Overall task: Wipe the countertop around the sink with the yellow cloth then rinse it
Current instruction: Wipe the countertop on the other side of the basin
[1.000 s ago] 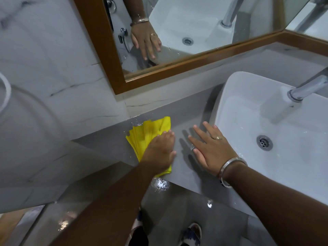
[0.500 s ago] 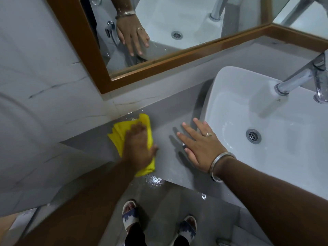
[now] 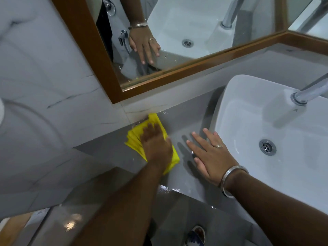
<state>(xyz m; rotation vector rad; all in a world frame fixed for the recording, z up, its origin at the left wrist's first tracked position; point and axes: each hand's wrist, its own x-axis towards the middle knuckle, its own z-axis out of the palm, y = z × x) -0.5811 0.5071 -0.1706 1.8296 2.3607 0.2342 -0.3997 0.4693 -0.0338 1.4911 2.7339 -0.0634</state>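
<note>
The yellow cloth lies flat on the grey countertop, left of the white sink. My left hand presses down on the cloth, and its far corner touches the back wall. Flat on the counter between the cloth and the sink's left rim rests my right hand, fingers spread, holding nothing. It wears a ring and a metal bangle. The chrome tap stands at the sink's right side above the drain.
A wood-framed mirror hangs on the marble wall just behind the counter. Water drops glisten at the counter's front edge. A sandalled foot shows on the grey floor below.
My left hand has slid the cloth left and then toward the back wall, so its corner now reaches the wall. My right hand has stayed flat beside the sink.
</note>
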